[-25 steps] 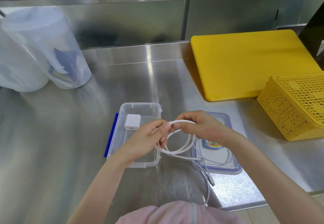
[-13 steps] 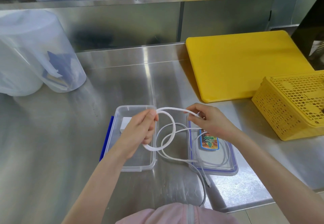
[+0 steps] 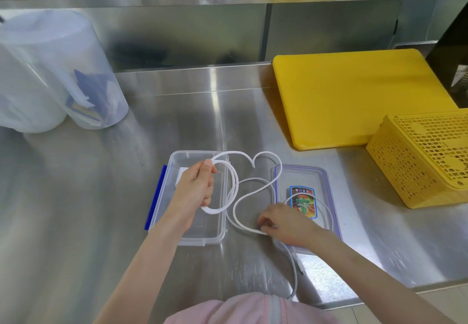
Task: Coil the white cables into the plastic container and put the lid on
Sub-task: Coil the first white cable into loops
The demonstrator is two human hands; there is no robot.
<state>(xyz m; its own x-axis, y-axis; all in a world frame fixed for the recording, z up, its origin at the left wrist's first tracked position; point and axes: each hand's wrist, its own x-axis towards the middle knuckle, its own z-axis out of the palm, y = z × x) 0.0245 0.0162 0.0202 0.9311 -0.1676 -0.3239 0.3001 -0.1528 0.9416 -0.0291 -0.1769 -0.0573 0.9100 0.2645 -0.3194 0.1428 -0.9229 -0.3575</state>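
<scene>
The left hand (image 3: 196,188) is closed around a partly formed coil of the white cable (image 3: 234,184), holding two loops just above the open plastic container (image 3: 220,237). The right hand (image 3: 283,223) is lower and nearer the person, fingers pinched on a slack stretch of the same cable where it lies on the counter (image 3: 101,197) between container and lid.

Status: coiling is in progress, judged well short of complete. Several loose curves run between the two hands. A thinner white cable (image 3: 326,209) lies across the lid (image 3: 326,179), beyond the right hand, and a cable tail trails off the counter edge toward the person.

A white block, likely a charger (image 3: 181,175), sits in the container, mostly hidden behind the left hand.

Remaining: gather the slack, lay the cables in the container, fit the lid.
</scene>
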